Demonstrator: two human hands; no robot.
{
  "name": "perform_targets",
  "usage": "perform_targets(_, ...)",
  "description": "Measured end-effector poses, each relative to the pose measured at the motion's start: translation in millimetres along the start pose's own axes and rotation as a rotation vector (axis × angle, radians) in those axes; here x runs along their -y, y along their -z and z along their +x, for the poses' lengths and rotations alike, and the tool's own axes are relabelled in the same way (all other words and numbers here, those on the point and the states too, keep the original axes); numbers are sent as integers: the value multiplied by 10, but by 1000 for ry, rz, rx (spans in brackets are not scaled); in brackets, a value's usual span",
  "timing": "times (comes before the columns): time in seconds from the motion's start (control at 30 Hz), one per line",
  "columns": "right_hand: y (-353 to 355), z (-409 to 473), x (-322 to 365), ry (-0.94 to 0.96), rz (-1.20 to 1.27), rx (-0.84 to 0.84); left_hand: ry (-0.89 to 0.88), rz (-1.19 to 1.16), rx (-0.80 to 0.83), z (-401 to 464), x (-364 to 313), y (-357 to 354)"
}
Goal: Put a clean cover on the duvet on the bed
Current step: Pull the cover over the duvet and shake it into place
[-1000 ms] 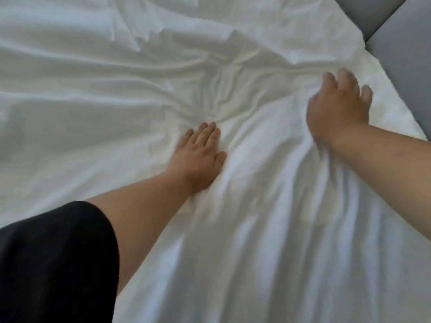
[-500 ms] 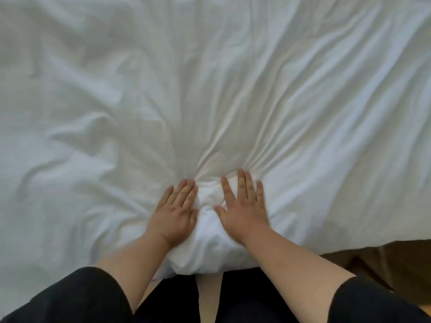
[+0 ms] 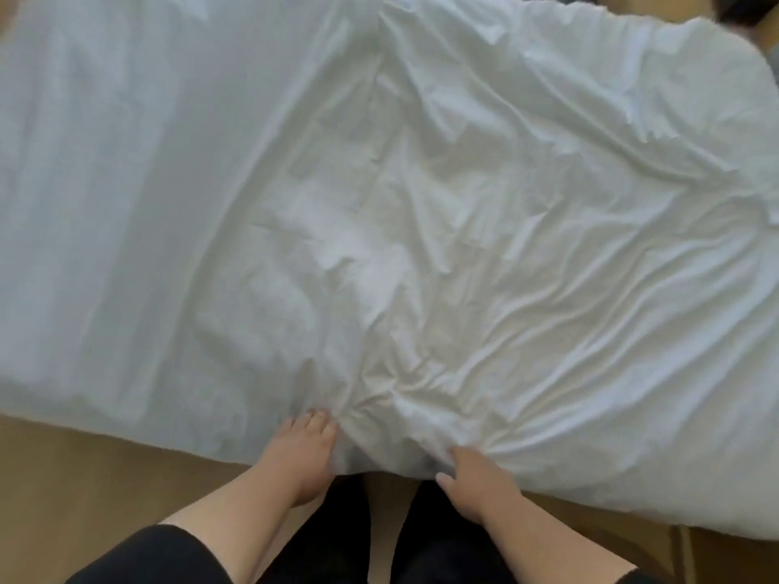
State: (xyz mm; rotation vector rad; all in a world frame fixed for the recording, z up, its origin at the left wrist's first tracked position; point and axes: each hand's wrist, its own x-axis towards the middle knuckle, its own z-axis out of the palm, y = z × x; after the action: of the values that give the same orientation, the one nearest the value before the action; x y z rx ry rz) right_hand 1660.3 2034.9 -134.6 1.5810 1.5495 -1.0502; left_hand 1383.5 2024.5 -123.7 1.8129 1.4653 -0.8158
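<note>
The white duvet cover lies spread over the bed, smooth on the left and heavily creased on the right. Its near edge hangs just in front of my legs. My left hand rests on that edge with its fingers straight on the fabric. A little to the right, my right hand grips the edge: its fingers are buried in the cloth and only the thumb shows. Creases fan out from the spot between my two hands.
A tan floor runs along the near side of the bed on the left. A tan bed frame or floor strip shows at the lower right. Something dark sits beyond the far right corner.
Both hands have slid back from the flat cloth to the cover's near edge, and the right now grips it. The view has pulled back, showing the whole cover and the floor.
</note>
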Motion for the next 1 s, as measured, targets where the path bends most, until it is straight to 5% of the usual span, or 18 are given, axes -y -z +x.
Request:
perform_targets(0.2, 1002, 86, 511, 93, 10, -279, 14, 0, -144, 22, 467, 665)
perform_targets(0.37, 1964, 944, 605, 93, -4, -588, -75, 131, -379, 925, 601, 1432)
perform_targets(0.5, 2078, 1678, 578, -7, 111, -770, -98, 68, -444, 1636, 688, 1455)
perform_targets(0.63, 1174, 1936, 1156, 66, 71, -609, 37, 71, -338, 1619, 1202, 711)
perform_targets(0.8, 179, 1508, 2313, 477, -158, -339, 212, 16, -183, 984, 1751, -12)
perform_targets(1.0, 37, 1003, 2949, 555, -227, -192, 142, -100, -204, 408, 2158, -99)
